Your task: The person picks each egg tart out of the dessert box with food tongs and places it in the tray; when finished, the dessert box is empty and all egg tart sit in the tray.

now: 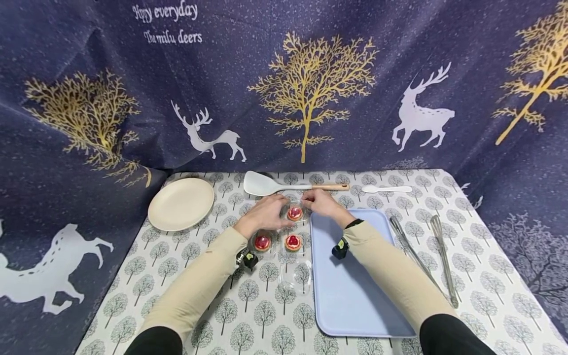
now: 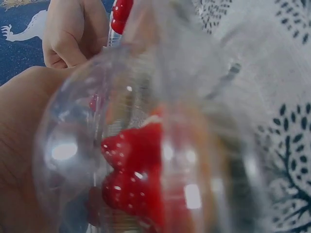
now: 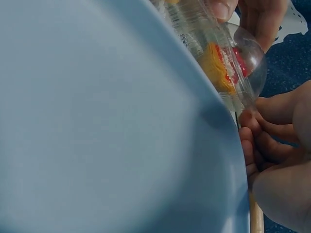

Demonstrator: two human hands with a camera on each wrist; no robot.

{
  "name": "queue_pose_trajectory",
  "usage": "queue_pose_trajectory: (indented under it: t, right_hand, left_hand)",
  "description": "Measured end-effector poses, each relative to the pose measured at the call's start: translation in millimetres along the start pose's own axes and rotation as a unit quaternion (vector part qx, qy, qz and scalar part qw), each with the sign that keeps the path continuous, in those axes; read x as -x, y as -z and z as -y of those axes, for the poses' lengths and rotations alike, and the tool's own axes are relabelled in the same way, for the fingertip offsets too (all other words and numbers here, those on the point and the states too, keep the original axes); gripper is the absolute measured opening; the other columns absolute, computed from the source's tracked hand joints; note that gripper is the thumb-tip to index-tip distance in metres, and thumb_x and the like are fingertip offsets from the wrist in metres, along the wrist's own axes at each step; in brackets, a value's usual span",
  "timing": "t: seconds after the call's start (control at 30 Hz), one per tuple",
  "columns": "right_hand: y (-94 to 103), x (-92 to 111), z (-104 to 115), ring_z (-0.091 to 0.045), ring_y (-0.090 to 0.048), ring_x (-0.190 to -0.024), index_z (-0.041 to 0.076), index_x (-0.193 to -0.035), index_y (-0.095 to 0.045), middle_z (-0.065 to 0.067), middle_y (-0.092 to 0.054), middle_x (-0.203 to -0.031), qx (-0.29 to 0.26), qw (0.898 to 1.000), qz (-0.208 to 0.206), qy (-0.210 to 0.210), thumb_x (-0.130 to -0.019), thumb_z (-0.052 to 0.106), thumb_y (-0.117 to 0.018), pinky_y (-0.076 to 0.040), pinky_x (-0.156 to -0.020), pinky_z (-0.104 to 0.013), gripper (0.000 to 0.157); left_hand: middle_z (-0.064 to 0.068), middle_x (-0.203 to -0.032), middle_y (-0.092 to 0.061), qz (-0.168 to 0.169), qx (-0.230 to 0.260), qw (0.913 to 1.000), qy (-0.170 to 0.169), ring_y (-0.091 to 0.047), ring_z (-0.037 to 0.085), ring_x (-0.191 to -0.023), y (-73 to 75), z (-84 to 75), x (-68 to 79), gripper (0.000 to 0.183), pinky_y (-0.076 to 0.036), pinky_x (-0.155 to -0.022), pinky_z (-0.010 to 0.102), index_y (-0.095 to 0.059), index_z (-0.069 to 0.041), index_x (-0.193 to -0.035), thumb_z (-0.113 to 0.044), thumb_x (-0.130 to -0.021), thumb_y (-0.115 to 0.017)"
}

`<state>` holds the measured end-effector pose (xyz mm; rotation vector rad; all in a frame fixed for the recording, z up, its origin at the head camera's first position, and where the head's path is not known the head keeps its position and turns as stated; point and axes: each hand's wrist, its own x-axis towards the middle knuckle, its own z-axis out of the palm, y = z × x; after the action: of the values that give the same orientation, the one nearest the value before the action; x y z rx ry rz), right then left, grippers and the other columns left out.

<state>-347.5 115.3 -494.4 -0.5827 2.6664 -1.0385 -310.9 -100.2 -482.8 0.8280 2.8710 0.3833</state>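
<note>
At the back of a group of tarts, my left hand [image 1: 265, 213] holds a clear plastic tart box [image 3: 250, 60] from its left side. My right hand [image 1: 322, 203] pinches the edge of that same box at its right corner. Inside sits a red-topped tart [image 1: 295, 213] under a domed lid. Just in front is a second tart [image 1: 293, 242], with a clear open lid [image 1: 296, 277] lying toward me. A third tart [image 1: 262, 242], in its own clear box, sits below my left wrist; its dome [image 2: 65, 150] fills much of the left wrist view.
A light blue tray [image 1: 346, 296] lies under my right forearm, its edge beside the tart boxes. Behind my hands is a white spatula [image 1: 262, 185] with a wooden handle. A cream plate [image 1: 181, 204] stands left, a white spoon [image 1: 386, 189] back right, and metal utensils [image 1: 443, 261] right.
</note>
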Motion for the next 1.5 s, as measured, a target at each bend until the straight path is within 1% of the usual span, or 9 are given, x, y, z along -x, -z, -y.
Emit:
queue_pose_trajectory:
  t: [0.1, 0.2, 0.33, 0.47, 0.57, 0.73, 0.93, 1.27, 1.5]
  right_hand:
    - [-0.4, 0.5, 0.7, -0.019, -0.059, -0.077, 0.004, -0.102, -0.070, -0.009, -0.068, -0.091, -0.006, 1.000, -0.012, 0.005, -0.095, 0.012, -0.061, -0.051, -0.067, -0.030, 0.014]
    - [-2.1, 0.9, 1.2, -0.019, -0.061, -0.078, 0.003, -0.100, -0.070, -0.009, -0.069, -0.091, -0.002, 1.000, -0.024, 0.007, -0.093, 0.011, -0.062, -0.054, -0.070, -0.031, 0.013]
    - [-4.4, 1.7, 3.3, -0.020, -0.063, -0.079, 0.003, -0.099, -0.070, -0.010, -0.070, -0.091, 0.019, 0.999, -0.033, 0.010, -0.092, 0.011, -0.063, -0.056, -0.074, -0.034, 0.013]
    - [-4.0, 3.4, 9.1, -0.021, -0.064, -0.081, 0.002, -0.101, -0.069, -0.011, -0.070, -0.092, 0.030, 0.999, -0.034, -0.002, -0.091, 0.010, -0.063, -0.057, -0.076, -0.034, 0.014]
    - [-2.0, 4.8, 13.7, -0.021, -0.064, -0.081, 0.001, -0.102, -0.068, -0.012, -0.069, -0.093, 0.024, 0.999, -0.029, -0.016, -0.091, 0.008, -0.062, -0.057, -0.075, -0.032, 0.014]
    - [2.2, 5.9, 15.6, -0.021, -0.061, -0.080, -0.003, -0.102, -0.067, -0.013, -0.067, -0.093, -0.013, 0.999, -0.022, -0.023, -0.089, 0.004, -0.059, -0.056, -0.071, -0.028, 0.017]
    - [4.6, 5.9, 14.4, -0.018, -0.059, -0.078, -0.007, -0.105, -0.065, -0.013, -0.065, -0.092, -0.069, 0.997, -0.010, -0.041, -0.089, 0.003, -0.056, -0.051, -0.065, -0.023, 0.021]
    - [4.1, 6.7, 14.8, -0.018, -0.061, -0.079, -0.004, -0.107, -0.066, -0.012, -0.067, -0.094, -0.079, 0.995, -0.017, -0.053, -0.089, 0.005, -0.058, -0.054, -0.067, -0.025, 0.021]
    - [5.0, 8.3, 14.3, -0.018, -0.061, -0.077, -0.004, -0.109, -0.066, -0.012, -0.067, -0.094, -0.093, 0.994, -0.019, -0.051, -0.090, 0.007, -0.060, -0.055, -0.068, -0.026, 0.023]
  left_hand:
    - [0.011, -0.146, -0.048, 0.002, 0.003, 1.0000, 0.003, -0.048, 0.030, -0.131, 1.3, -1.2, -0.5, 0.080, -0.035, -0.114, 0.048, -0.049, -0.009, -0.141, -0.055, -0.081, -0.072]
    - [0.011, -0.142, -0.051, 0.002, 0.005, 1.0000, -0.003, -0.053, 0.029, -0.124, 3.1, -1.8, -1.2, 0.078, -0.040, -0.111, 0.046, -0.051, -0.008, -0.139, -0.054, -0.080, -0.073]
    - [0.010, -0.136, -0.056, 0.005, 0.007, 0.9999, -0.012, -0.058, 0.025, -0.112, 4.9, -1.7, -1.3, 0.076, -0.048, -0.102, 0.042, -0.053, -0.008, -0.138, -0.052, -0.079, -0.074]
    - [0.008, -0.131, -0.058, 0.007, 0.012, 0.9998, -0.016, -0.058, 0.019, -0.098, 5.1, -1.5, -1.2, 0.075, -0.052, -0.091, 0.037, -0.054, -0.008, -0.137, -0.052, -0.079, -0.075]
    - [0.008, -0.130, -0.058, 0.009, 0.020, 0.9997, -0.014, -0.058, 0.017, -0.093, 5.1, -1.6, -1.1, 0.075, -0.053, -0.088, 0.035, -0.055, -0.008, -0.136, -0.051, -0.078, -0.076]
    - [0.007, -0.129, -0.058, 0.008, 0.031, 0.9994, -0.011, -0.059, 0.019, -0.096, 4.7, -1.7, -1.3, 0.075, -0.053, -0.090, 0.036, -0.055, -0.009, -0.136, -0.050, -0.078, -0.077]
    - [0.008, -0.137, -0.055, 0.001, 0.023, 0.9996, -0.015, -0.057, 0.026, -0.115, 3.4, -1.2, -1.4, 0.075, -0.047, -0.104, 0.043, -0.055, -0.009, -0.136, -0.052, -0.079, -0.075]
    - [0.010, -0.142, -0.052, -0.006, 0.021, 0.9997, -0.012, -0.053, 0.029, -0.125, 3.0, -0.1, 0.3, 0.077, -0.041, -0.111, 0.044, -0.054, -0.008, -0.137, -0.053, -0.078, -0.075]
    - [0.011, -0.142, -0.051, -0.008, 0.027, 0.9994, -0.017, -0.053, 0.030, -0.124, 4.5, -0.3, 1.8, 0.077, -0.043, -0.109, 0.045, -0.054, -0.007, -0.138, -0.051, -0.079, -0.076]
